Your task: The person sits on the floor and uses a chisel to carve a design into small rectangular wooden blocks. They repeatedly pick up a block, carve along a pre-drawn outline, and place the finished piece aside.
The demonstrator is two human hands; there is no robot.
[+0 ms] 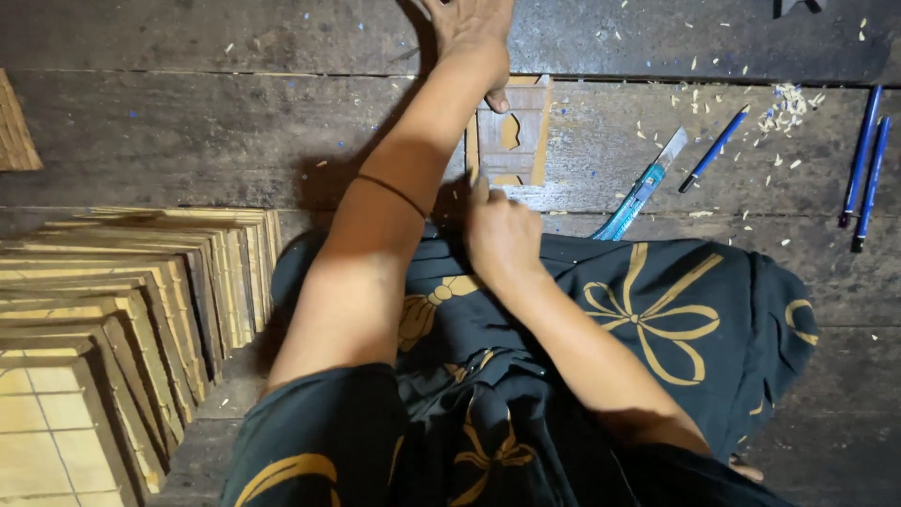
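Note:
A small rectangular wooden piece (522,141) with a carved cut-out lies flat on the dark plank floor (235,141) in front of my lap. My left hand (471,39) reaches over its far edge, thumb pressing down on the top of the piece. My right hand (500,235) rests at its near edge, index finger touching the lower left corner. Whether the right hand holds a small tool is hidden from view. My dark cloth with gold bow patterns (657,319) covers my legs below.
A teal utility knife (644,188) lies right of the piece, beside a blue pen (713,150). Two more blue pens (865,164) lie far right. Wood shavings (786,103) are scattered there. A fanned stack of wooden panels (122,310) sits at left.

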